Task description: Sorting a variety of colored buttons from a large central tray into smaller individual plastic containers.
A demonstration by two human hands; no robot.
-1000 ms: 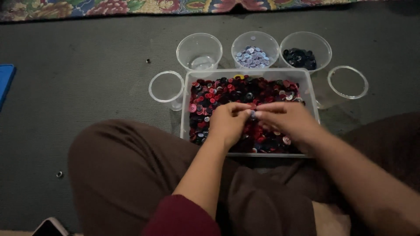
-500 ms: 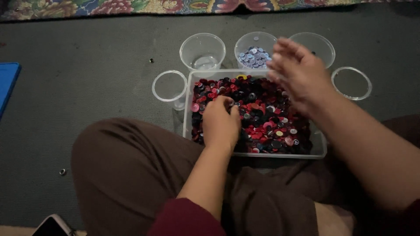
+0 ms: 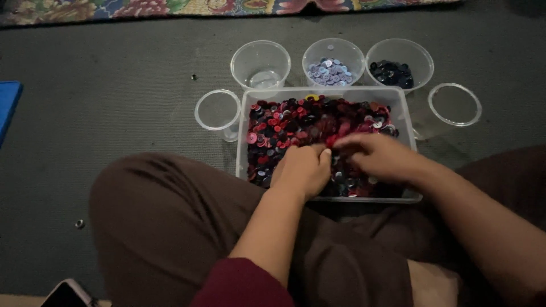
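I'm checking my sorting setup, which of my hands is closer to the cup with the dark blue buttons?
Right. Your right hand lies in the bin on its right side, below the cup of dark blue buttons. Your left hand sits further left in the bin.

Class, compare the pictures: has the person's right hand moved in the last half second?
Yes. The right hand has come back from over the cup of pale buttons and down into the tray, beside the left hand.
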